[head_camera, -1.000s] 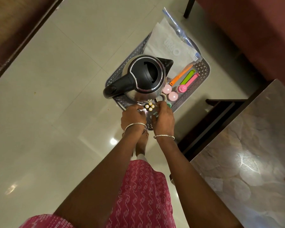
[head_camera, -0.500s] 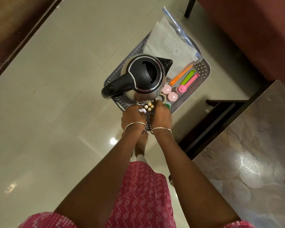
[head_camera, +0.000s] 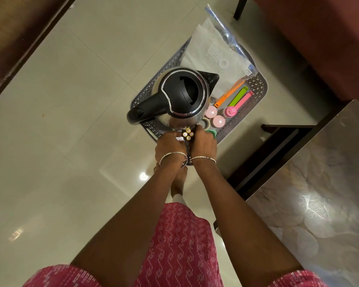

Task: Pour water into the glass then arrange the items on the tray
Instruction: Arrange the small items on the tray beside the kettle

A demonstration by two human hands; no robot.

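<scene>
A grey perforated tray (head_camera: 258,84) hangs above the tiled floor, carried by its near edge. On it stands a steel kettle (head_camera: 182,94) with a black lid and handle. Beside it lie a clear plastic bag (head_camera: 214,56), orange, green and pink clips (head_camera: 237,97), two pink round caps (head_camera: 219,121), a tape roll (head_camera: 206,123) and a cluster of upright batteries (head_camera: 187,134). My left hand (head_camera: 169,146) and my right hand (head_camera: 204,142) are closed on the tray's near edge, either side of the batteries. No glass is visible.
A marble-topped table (head_camera: 319,193) fills the lower right, with a dark wooden frame (head_camera: 278,146) beside it. A dark red sofa (head_camera: 319,38) is at the upper right and brown wooden furniture (head_camera: 19,27) at the upper left. My feet (head_camera: 178,179) are below the tray.
My right hand has shifted left along the tray's edge, so the two hands now sit closer together around the batteries. The tray and kettle have barely moved.
</scene>
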